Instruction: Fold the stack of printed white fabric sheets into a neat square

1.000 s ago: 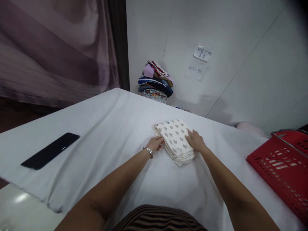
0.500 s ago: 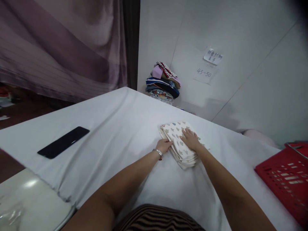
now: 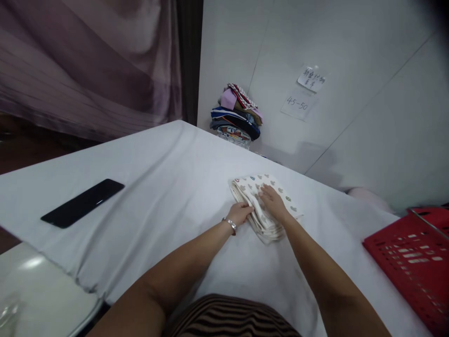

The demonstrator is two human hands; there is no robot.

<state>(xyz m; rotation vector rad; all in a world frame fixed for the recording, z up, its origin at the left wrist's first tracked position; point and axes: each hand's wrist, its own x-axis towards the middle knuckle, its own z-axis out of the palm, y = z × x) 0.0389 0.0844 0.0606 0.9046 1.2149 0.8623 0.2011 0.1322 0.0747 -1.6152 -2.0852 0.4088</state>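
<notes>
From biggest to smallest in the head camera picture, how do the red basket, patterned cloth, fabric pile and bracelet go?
1. Red basket, though partly cut off
2. Patterned cloth and fabric pile: too alike to rank
3. Bracelet

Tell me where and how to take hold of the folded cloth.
I'd take the folded cloth by its layered left edge, coming from the left, thumb above and fingers beneath: it lies flat, with its layers stacked along that side. The left hand pinches there; the right hand lies on top.
</notes>
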